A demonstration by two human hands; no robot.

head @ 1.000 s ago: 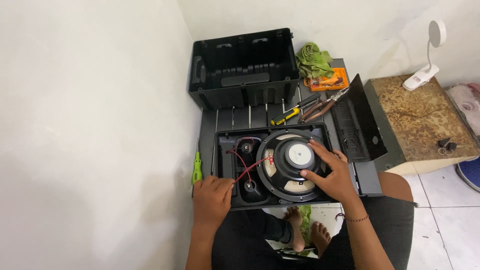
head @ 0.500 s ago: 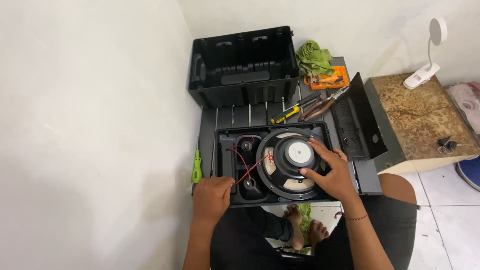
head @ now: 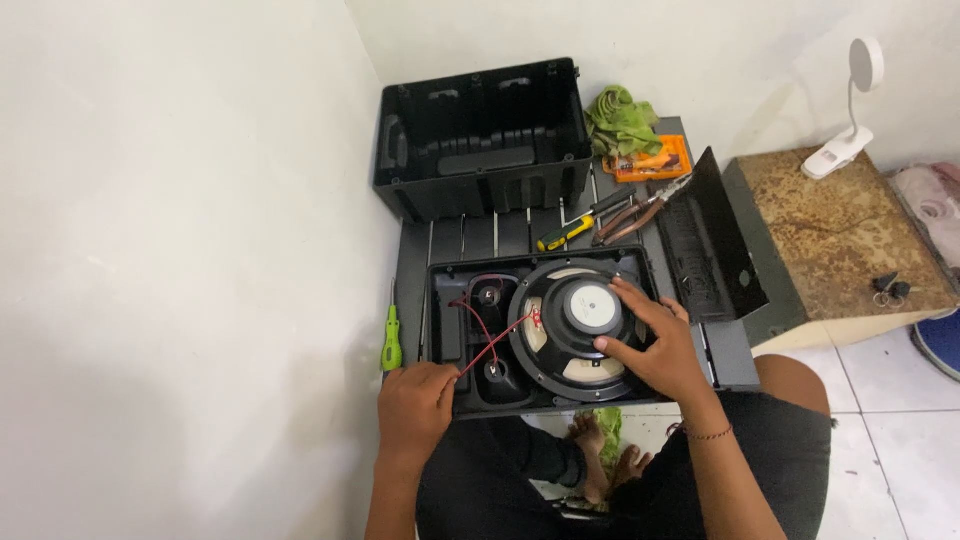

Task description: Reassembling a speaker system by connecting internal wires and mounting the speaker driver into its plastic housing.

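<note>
Right hand lies palm-down on the round speaker driver, fingers spread over its right rim, thumb toward the grey centre magnet. Open, not clamped on anything. Left hand is curled at the near-left corner of the black speaker panel, fingers closed where the red wire ends; cannot tell whether it pinches the wire or just the panel edge.

Driver sits in the right part of the panel, back side up. Left of it, two small black round parts, with red wires running from them across to the driver's rim. Panel lies flat on the dark slatted work surface, toward its near edge.

Green-handled screwdriver lies just off the panel's left edge, close to the white wall. Beyond the panel, at the far-left corner of the surface: empty black speaker cabinet, open side toward the camera. Right of it, a crumpled green cloth, touching an orange box. Between cabinet and panel: yellow-handled screwdriver and pliers, near each other. Black grille cover leans tilted at the surface's right edge.

Further right, a rusty brown-topped side table with a white clip lamp at its far edge and keys near its right edge.
</note>
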